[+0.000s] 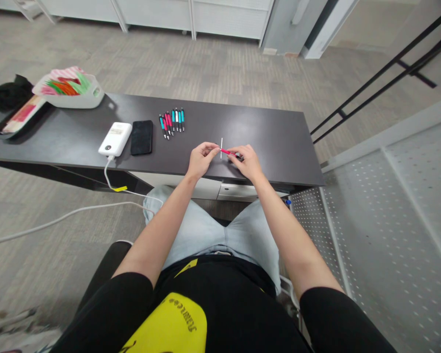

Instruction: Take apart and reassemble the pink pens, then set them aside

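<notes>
My right hand [247, 161] grips a pink pen barrel [228, 152] just above the dark table [264, 132]. My left hand [202, 157] pinches a thin white refill [221, 148], which stands upright at the barrel's left tip. The two hands sit close together near the table's front edge. A row of several finished pens [172, 121], pink and teal, lies farther back on the table, apart from both hands.
A black phone [141, 137] and a white power bank [115, 139] with a cable lie left of the pens. A white basket [70, 89] of coloured parts and a black tray [16, 117] sit at the far left. A metal rail [382, 73] and perforated panel [389, 215] stand to the right.
</notes>
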A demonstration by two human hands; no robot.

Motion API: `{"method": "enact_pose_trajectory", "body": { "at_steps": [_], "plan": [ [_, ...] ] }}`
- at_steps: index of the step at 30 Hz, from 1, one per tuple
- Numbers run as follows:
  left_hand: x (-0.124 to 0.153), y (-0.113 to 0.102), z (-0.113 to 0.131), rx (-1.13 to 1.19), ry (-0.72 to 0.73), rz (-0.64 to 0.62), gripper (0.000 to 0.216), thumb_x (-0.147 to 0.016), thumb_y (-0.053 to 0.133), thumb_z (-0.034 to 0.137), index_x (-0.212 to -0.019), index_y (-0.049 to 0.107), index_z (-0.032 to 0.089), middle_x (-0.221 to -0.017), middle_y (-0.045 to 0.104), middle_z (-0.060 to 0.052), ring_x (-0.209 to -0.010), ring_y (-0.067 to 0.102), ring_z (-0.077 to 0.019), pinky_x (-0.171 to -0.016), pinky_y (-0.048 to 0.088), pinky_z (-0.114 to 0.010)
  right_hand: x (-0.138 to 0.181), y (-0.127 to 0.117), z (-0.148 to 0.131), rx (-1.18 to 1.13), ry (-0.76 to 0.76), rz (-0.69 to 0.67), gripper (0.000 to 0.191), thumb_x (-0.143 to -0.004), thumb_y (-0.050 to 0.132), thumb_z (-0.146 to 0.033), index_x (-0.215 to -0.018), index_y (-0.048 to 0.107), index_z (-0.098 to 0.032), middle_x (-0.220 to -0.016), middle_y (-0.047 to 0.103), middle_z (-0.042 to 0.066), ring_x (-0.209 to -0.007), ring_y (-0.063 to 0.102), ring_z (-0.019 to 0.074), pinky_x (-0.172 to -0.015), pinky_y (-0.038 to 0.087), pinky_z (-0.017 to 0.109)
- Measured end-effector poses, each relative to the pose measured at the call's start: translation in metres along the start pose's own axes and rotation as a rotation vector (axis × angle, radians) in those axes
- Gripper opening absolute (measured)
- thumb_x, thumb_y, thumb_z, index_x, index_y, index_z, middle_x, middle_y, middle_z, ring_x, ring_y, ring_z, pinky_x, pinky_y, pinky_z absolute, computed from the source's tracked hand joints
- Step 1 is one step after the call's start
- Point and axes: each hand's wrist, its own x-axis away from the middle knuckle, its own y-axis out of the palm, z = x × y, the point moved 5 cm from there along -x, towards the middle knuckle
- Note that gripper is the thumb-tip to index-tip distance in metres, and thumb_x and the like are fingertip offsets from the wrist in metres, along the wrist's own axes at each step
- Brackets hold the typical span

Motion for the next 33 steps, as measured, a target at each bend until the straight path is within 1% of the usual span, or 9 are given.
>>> {"method": "enact_pose_trajectory", "body": {
  "at_steps": [3, 5, 10, 14, 17, 20, 24, 30, 33],
  "plan": [
    [0.001, 0.002, 0.0, -0.022, -0.008, -0.036, 0.014, -0.099, 0.1, 0.021, -0.092, 0.088, 0.025, -0.08, 0.077, 0.0, -0.07, 0.059, -0.019, -0.072, 0.051, -0.035, -0.001, 0.002, 0.002, 0.011, -0.02, -0.006, 0.045, -0.122, 0.068, -0.077, -0.125, 0.094, -0.04, -0.137, 0.098, 0.009, -0.126, 0.082, 0.0389, -0.128, 0.063, 0.063],
    [0.001, 0.003, 0.0, -0.014, -0.012, -0.05, 0.013, -0.097, 0.101, 0.021, -0.094, 0.089, 0.025, -0.081, 0.078, 0.0, -0.07, 0.057, -0.0186, -0.071, 0.048, -0.035, 0.0, 0.003, 0.003, 0.002, -0.045, 0.002, 0.04, -0.121, 0.069, -0.073, -0.125, 0.095, -0.042, -0.135, 0.099, 0.008, -0.124, 0.084, 0.0391, -0.125, 0.066, 0.064],
    [0.002, 0.0, 0.001, 0.017, -0.008, 0.005, 0.011, -0.108, 0.092, 0.022, -0.1, 0.086, 0.026, -0.096, 0.086, -0.003, -0.08, 0.068, -0.0204, -0.079, 0.053, -0.035, 0.0, 0.002, 0.015, -0.049, 0.016, 0.102, 0.04, -0.118, 0.069, -0.074, -0.13, 0.091, -0.043, -0.133, 0.098, 0.008, -0.116, 0.086, 0.0384, -0.116, 0.073, 0.062],
    [0.008, 0.003, 0.006, -0.296, 0.067, 0.038, 0.024, -0.104, 0.098, 0.018, -0.09, 0.08, 0.027, -0.095, 0.081, -0.003, -0.082, 0.067, -0.0236, -0.088, 0.057, -0.04, -0.003, 0.002, 0.035, -0.22, 0.155, 0.251, 0.054, -0.119, 0.062, -0.083, -0.141, 0.078, -0.037, -0.136, 0.098, 0.012, -0.112, 0.087, 0.0344, -0.106, 0.075, 0.056],
    [0.014, 0.012, 0.008, -0.522, 0.155, -0.014, 0.032, -0.096, 0.106, 0.018, -0.087, 0.077, 0.028, -0.102, 0.082, -0.007, -0.103, 0.077, -0.0335, -0.107, 0.059, -0.049, -0.006, 0.004, 0.049, -0.313, 0.179, 0.344, 0.061, -0.117, 0.061, -0.091, -0.138, 0.07, -0.035, -0.137, 0.096, 0.014, -0.112, 0.088, 0.0342, -0.1, 0.075, 0.055],
    [0.018, 0.016, 0.01, -0.668, 0.152, -0.036, 0.028, -0.1, 0.106, 0.025, -0.094, 0.079, 0.028, -0.112, 0.085, -0.009, -0.118, 0.081, -0.0392, -0.117, 0.06, -0.054, -0.009, 0.009, 0.058, -0.379, 0.162, 0.385, 0.072, -0.11, 0.067, -0.103, -0.132, 0.069, -0.035, -0.131, 0.094, 0.013, -0.101, 0.085, 0.0319, -0.088, 0.073, 0.051],
    [0.021, 0.017, 0.018, -0.84, 0.088, -0.093, 0.01, -0.116, 0.087, 0.025, -0.106, 0.087, 0.027, -0.129, 0.091, -0.011, -0.13, 0.085, -0.0361, -0.121, 0.061, -0.049, -0.011, 0.01, 0.061, -0.492, 0.113, 0.417, 0.081, -0.097, 0.081, -0.111, -0.123, 0.07, -0.035, -0.116, 0.091, 0.008, -0.086, 0.073, 0.0272, -0.074, 0.064, 0.044],
    [0.022, 0.018, 0.027, -0.892, 0.076, -0.133, 0.013, -0.118, 0.081, 0.022, -0.108, 0.088, 0.026, -0.13, 0.091, -0.012, -0.13, 0.085, -0.0381, -0.117, 0.061, -0.05, -0.01, 0.006, 0.057, -0.521, 0.114, 0.47, 0.084, -0.094, 0.079, -0.114, -0.12, 0.067, -0.036, -0.109, 0.087, 0.005, -0.079, 0.065, 0.025, -0.072, 0.058, 0.044],
    [0.022, 0.021, 0.028, -0.895, 0.096, -0.132, 0.005, -0.117, 0.084, 0.025, -0.116, 0.089, 0.026, -0.129, 0.09, -0.012, -0.131, 0.085, -0.0391, -0.117, 0.059, -0.05, -0.011, 0.006, 0.056, -0.522, 0.117, 0.482, 0.082, -0.095, 0.08, -0.113, -0.119, 0.066, -0.035, -0.108, 0.087, 0.005, -0.079, 0.065, 0.0245, -0.073, 0.057, 0.044]
  ]
}}
